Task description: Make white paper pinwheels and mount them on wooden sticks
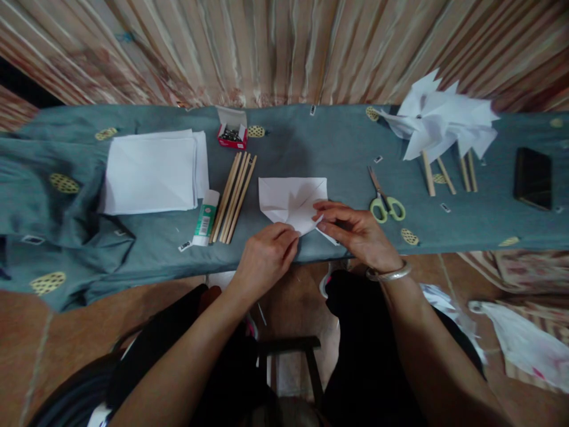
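Note:
A white sheet of paper (293,196) with crease lines lies near the front edge of the cloth-covered table, its near corners folded or cut at a slant. My left hand (271,249) pinches the paper's near edge between thumb and fingers. At the right near corner, my right hand (351,228), with a bangle on the wrist, grips a small raised flap between thumb and forefinger. Just right of that hand lie scissors (382,198) with pale green handles. Several wooden sticks (233,198) and a green and white glue stick (206,218) lie left of the paper.
A stack of white paper (151,172) lies on the left of the teal cloth (338,136). Behind the sticks stands an open red box (232,136) of small metal pieces. Finished paper pinwheels (438,115) on sticks and a dark phone (532,178) are at right.

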A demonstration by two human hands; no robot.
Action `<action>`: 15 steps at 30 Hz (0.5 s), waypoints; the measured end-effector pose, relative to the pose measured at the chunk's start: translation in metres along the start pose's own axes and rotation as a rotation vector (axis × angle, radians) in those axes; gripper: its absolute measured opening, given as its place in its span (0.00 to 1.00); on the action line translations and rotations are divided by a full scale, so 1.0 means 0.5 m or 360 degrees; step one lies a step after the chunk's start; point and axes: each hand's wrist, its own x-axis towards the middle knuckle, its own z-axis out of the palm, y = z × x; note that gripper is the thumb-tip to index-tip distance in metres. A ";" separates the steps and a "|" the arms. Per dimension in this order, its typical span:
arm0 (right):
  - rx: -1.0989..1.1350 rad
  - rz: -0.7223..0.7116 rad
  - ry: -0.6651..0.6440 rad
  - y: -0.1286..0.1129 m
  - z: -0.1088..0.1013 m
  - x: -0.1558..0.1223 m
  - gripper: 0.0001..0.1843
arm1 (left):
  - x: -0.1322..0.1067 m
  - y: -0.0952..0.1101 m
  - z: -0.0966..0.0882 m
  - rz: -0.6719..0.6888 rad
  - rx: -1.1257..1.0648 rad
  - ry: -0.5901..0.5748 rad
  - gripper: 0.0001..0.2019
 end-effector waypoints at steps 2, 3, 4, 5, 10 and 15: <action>0.0065 -0.0002 0.0034 0.003 0.008 0.005 0.04 | -0.002 0.000 0.000 -0.0011 -0.0001 -0.0018 0.09; 0.0059 -0.0005 0.0065 0.005 0.014 0.007 0.04 | -0.003 0.001 0.000 -0.0019 -0.0009 -0.0032 0.08; 0.0026 -0.0014 0.0101 0.007 0.020 0.008 0.04 | -0.004 0.002 0.000 -0.0029 -0.0018 -0.0046 0.08; -0.0033 -0.0031 0.0135 0.009 0.026 0.009 0.04 | -0.005 0.003 -0.001 -0.0038 -0.0023 -0.0052 0.08; -0.0439 -0.0155 0.0224 0.004 0.048 0.008 0.04 | -0.011 0.007 -0.003 -0.0021 -0.0014 -0.0110 0.15; -0.0710 -0.0244 0.0232 -0.005 0.057 0.006 0.04 | -0.016 0.006 0.003 0.0058 -0.0015 -0.0170 0.11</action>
